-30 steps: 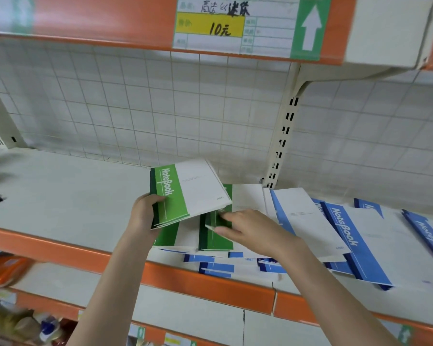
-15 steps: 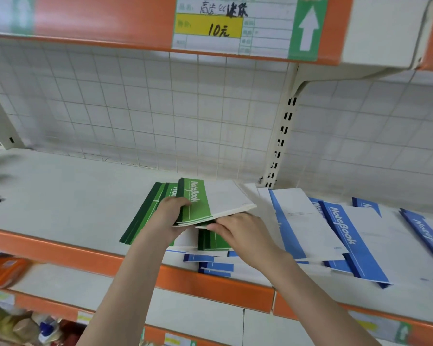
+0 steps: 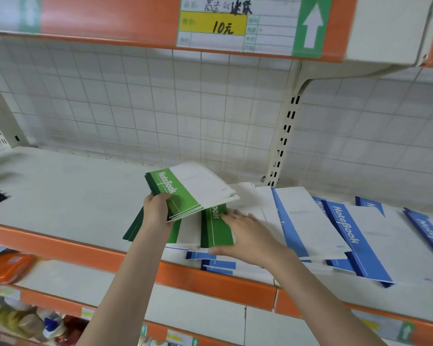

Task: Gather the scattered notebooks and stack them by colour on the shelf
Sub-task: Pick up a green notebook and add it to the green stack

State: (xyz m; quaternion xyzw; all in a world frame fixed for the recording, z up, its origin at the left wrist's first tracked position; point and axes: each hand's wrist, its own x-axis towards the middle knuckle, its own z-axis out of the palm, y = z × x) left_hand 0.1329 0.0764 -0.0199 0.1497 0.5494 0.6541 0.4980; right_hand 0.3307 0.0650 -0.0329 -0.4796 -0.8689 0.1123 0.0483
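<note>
Your arms are bare all the way from the bottom edge of the view up to the wrists — any sleeve ends out of sight. Your left hand (image 3: 158, 211) and right hand (image 3: 248, 237) are bare too — you've got short, plain nails.

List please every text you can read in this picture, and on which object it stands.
"NoteBook": green notebooks in the left hand.
"NoteBook": blue notebook.
"10元": yellow field of the price tag.
The tag's handwriting and the lower shelf labels: too blurred.
</note>
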